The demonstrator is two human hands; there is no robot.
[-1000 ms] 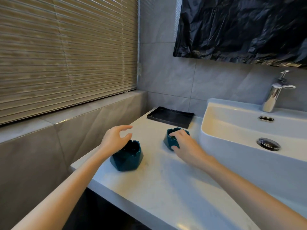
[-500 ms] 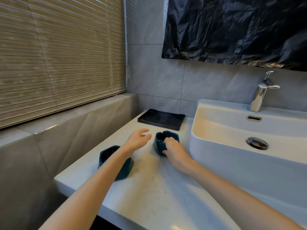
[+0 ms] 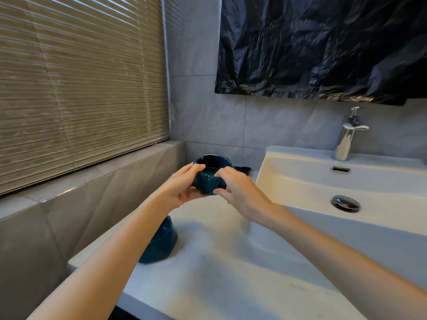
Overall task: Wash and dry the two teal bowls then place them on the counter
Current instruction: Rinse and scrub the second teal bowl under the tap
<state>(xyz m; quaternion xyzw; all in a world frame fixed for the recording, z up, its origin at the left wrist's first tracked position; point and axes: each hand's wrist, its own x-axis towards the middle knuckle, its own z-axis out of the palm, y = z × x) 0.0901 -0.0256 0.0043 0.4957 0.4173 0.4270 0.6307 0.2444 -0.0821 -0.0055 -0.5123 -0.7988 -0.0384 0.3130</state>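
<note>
Grey tiled walls close in this washroom corner, with slatted blinds (image 3: 80,88) drawn over the window on the left above a tiled ledge. Below them a white tabletop (image 3: 219,273) runs along, and near its left edge sits one teal bowl (image 3: 163,243), upright and half hidden behind the person's left forearm. Just past it the left hand (image 3: 182,188) cups a second teal bowl (image 3: 211,179) from below and the side, held up off the tabletop with its mouth facing up. The right hand (image 3: 240,192) grips the same bowl on its other side, fingers curled against the wall and rim, so both hands are clamped on it together. A sliver of a black tray (image 3: 242,168) peeks out behind. To the right stands a white sink (image 3: 300,162) with a metal drain plug (image 3: 346,203) and a chrome tap (image 3: 347,137), under a crumpled black plastic sheet (image 3: 323,47) on the wall.
</note>
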